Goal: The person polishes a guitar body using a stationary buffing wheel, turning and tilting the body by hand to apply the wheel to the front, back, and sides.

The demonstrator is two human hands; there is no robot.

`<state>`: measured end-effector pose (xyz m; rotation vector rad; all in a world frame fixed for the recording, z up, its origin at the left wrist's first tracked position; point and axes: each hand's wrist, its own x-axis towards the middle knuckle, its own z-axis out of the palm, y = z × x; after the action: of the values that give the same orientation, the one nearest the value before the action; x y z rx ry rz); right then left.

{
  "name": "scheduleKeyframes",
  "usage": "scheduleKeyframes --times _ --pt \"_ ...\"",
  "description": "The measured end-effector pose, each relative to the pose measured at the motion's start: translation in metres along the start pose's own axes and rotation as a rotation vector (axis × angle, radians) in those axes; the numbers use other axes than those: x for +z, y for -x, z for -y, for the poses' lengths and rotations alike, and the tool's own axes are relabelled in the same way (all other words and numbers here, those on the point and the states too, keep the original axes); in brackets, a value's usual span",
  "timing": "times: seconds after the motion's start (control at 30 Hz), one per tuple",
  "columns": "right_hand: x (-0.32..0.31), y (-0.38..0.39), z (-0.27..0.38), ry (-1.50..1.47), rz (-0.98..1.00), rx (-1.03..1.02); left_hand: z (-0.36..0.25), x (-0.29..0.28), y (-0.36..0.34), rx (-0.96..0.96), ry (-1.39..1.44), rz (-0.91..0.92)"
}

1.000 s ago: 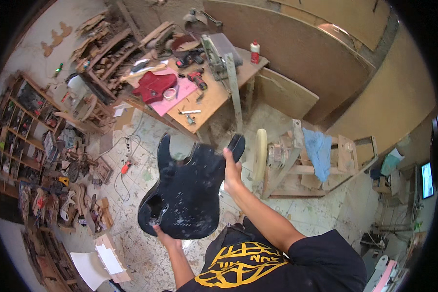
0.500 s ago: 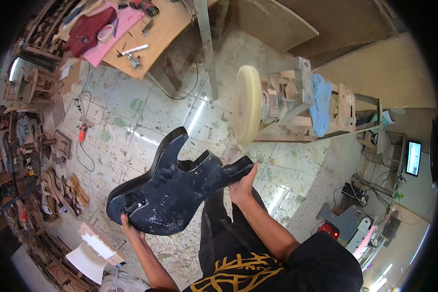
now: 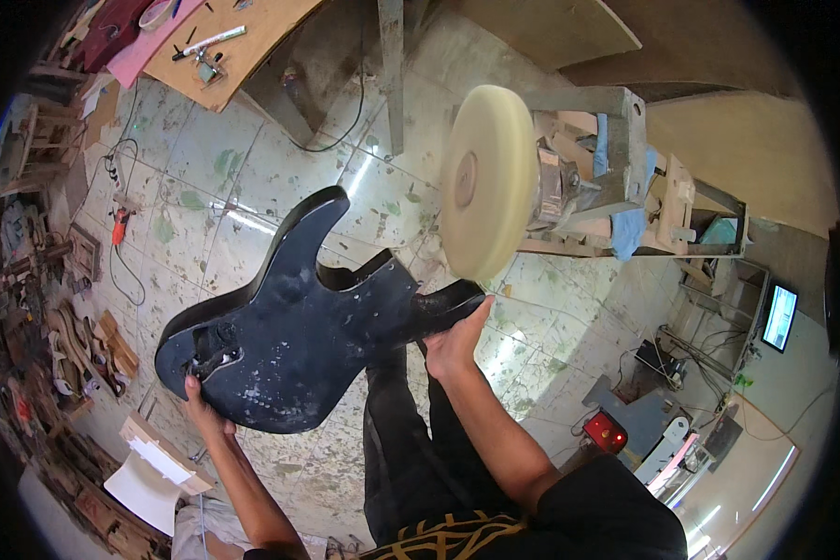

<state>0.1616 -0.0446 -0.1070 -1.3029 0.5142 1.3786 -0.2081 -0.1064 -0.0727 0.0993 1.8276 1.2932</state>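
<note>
A black electric guitar body, spotted with whitish marks, is held up before me between both hands. My left hand grips its lower left edge, the thumb on the face beside a routed cavity. The short horn at the right is in my right hand, fingers wrapped beneath it. Just beyond that horn stands a large pale yellow buffing wheel. A narrow gap seems to lie between the wheel's lower rim and the horn, though I cannot tell the depth.
The wheel sits on a metal and wood stand with a blue cloth. At the upper left, a wooden table bears a red guitar body and a pen. An orange power tool with a cord lies on the tiled floor. Wood pieces line the left.
I have come nearer to the buffing wheel, which looks larger now. The guitar body has shifted left and slightly up in view, still in both hands.
</note>
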Motion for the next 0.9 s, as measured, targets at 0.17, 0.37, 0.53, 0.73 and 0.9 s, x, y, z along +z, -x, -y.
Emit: scheduleKeyframes --times 0.17,0.37,0.53,0.73,0.9 --pt "-0.003 -0.018 0.009 0.027 -0.062 -0.051 -0.008 0.029 0.004 -0.02 -0.081 -0.012" --pt "-0.002 -0.027 0.02 0.104 -0.069 -0.02 0.007 0.037 0.002 0.009 -0.081 -0.009" --pt "-0.004 -0.035 0.03 0.104 -0.071 -0.039 0.023 0.038 -0.005 -0.02 -0.061 -0.019" --pt "0.0 -0.034 0.041 0.143 -0.002 -0.083 0.02 0.061 -0.001 -0.017 -0.108 0.007" --pt "-0.003 -0.037 0.046 0.162 0.032 -0.087 0.022 0.065 -0.007 0.009 -0.164 0.02"
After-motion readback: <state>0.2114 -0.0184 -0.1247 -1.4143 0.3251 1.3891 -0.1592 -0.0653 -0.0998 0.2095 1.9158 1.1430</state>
